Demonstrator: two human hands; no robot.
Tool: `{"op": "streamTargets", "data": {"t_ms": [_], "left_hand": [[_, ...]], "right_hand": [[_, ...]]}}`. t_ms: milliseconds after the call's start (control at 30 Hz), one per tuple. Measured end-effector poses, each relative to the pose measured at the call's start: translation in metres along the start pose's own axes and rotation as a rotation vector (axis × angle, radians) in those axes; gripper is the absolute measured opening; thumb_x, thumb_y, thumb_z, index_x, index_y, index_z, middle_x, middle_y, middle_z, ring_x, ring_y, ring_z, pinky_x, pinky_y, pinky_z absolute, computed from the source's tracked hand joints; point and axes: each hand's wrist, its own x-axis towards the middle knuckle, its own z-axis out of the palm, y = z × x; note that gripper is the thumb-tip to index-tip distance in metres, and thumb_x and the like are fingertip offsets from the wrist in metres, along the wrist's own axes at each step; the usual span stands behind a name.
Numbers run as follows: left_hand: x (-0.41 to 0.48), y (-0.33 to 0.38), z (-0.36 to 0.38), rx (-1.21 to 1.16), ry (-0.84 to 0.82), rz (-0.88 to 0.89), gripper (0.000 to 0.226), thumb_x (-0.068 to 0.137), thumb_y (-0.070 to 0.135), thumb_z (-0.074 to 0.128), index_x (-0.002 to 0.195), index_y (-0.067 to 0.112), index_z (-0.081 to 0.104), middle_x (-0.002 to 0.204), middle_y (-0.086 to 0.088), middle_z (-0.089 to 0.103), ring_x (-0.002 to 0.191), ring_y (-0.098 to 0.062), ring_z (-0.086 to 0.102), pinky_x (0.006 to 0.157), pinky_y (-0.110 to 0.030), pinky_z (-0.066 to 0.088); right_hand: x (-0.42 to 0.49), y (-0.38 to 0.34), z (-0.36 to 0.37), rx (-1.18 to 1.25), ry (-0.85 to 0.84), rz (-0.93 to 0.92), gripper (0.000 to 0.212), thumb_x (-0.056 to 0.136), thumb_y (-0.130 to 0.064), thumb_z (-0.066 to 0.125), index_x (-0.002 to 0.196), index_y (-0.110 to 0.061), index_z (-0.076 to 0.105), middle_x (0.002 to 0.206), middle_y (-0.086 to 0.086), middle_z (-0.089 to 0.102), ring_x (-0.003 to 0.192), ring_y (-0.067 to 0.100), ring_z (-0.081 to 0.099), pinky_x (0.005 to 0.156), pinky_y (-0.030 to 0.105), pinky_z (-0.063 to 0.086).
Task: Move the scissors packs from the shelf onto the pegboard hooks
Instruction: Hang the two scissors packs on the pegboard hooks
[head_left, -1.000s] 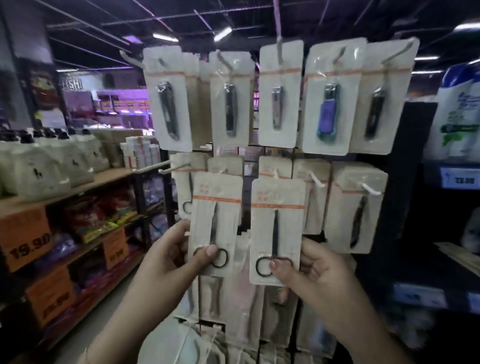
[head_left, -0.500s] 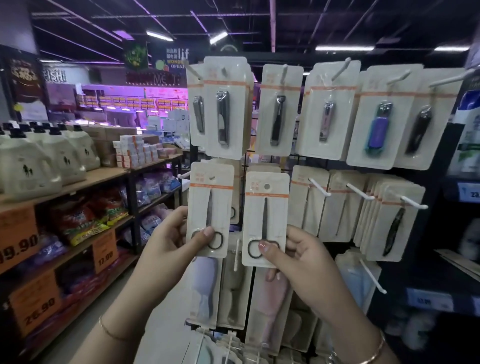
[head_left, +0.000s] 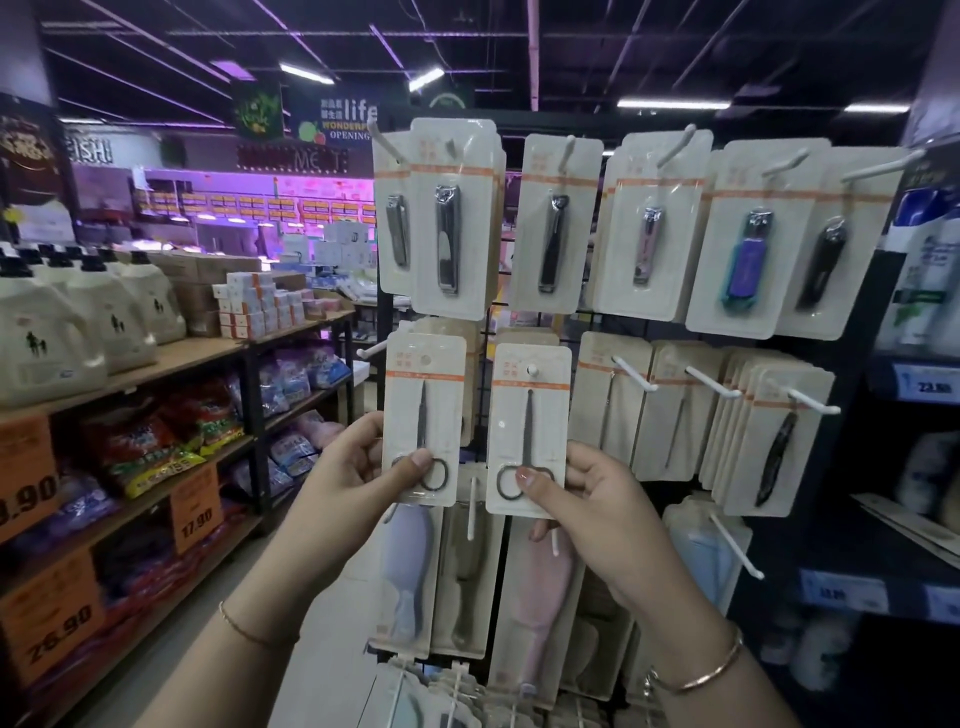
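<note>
I hold two cream card packs, each with small black scissors, up against the middle row of the pegboard rack (head_left: 488, 322). My left hand (head_left: 358, 473) pinches the lower edge of the left scissors pack (head_left: 423, 415), thumb over the handle loops. My right hand (head_left: 587, 499) grips the bottom of the right scissors pack (head_left: 530, 426) the same way. A white hook tip (head_left: 532, 370) shows through the right pack's hang hole. The left pack's hole sits over more packs behind it; I cannot tell whether a hook passes through it.
Nail clipper packs (head_left: 447, 218) fill the top row. Tool packs on white hooks (head_left: 711, 382) hang to the right, combs (head_left: 405, 571) below. Wooden shelves (head_left: 171, 358) with detergent jugs and orange price signs run along the left, a dark shelf (head_left: 914, 395) stands right.
Both packs have risen and moved closer to the rack, and the view has tilted up and left. The right pack's hole now sits on a hook tip.
</note>
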Motion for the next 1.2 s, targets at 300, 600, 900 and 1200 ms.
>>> {"op": "streamTargets", "data": {"t_ms": [300, 600, 900, 1200], "left_hand": [[-0.003, -0.001, 0.0, -0.066, -0.026, 0.001, 0.032, 0.086, 0.006, 0.059, 0.118, 0.014, 0.059, 0.105, -0.009, 0.074, 0.095, -0.025, 0.071, 0.077, -0.027, 0.06], [-0.001, -0.001, -0.001, -0.092, -0.012, 0.027, 0.029, 0.088, 0.002, 0.058, 0.114, 0.013, 0.061, 0.098, -0.008, 0.076, 0.086, -0.018, 0.072, 0.068, -0.019, 0.057], [0.004, -0.009, -0.006, -0.109, -0.034, -0.01, 0.031, 0.087, 0.005, 0.059, 0.117, 0.013, 0.059, 0.101, -0.013, 0.075, 0.087, -0.024, 0.072, 0.069, -0.023, 0.059], [0.033, -0.015, -0.004, -0.046, -0.018, -0.054, 0.024, 0.088, 0.006, 0.061, 0.11, 0.014, 0.062, 0.088, -0.004, 0.076, 0.08, -0.018, 0.072, 0.068, -0.025, 0.06]], "right_hand": [[0.008, 0.006, -0.002, -0.01, -0.013, -0.005, 0.012, 0.087, -0.017, 0.066, 0.097, -0.021, 0.07, 0.091, 0.001, 0.078, 0.055, 0.022, 0.061, 0.059, 0.034, 0.055], [0.015, 0.013, -0.004, -0.019, -0.006, -0.018, 0.009, 0.086, -0.017, 0.067, 0.094, -0.017, 0.07, 0.086, 0.001, 0.078, 0.051, 0.018, 0.059, 0.065, 0.042, 0.054], [0.02, 0.015, -0.005, -0.024, -0.011, -0.014, 0.01, 0.086, -0.017, 0.067, 0.096, -0.02, 0.071, 0.088, 0.0, 0.078, 0.055, 0.021, 0.061, 0.067, 0.042, 0.055], [0.04, 0.021, 0.0, -0.013, 0.045, 0.054, 0.015, 0.086, -0.017, 0.068, 0.1, -0.012, 0.068, 0.091, 0.004, 0.077, 0.076, 0.03, 0.07, 0.078, 0.052, 0.057]]}}
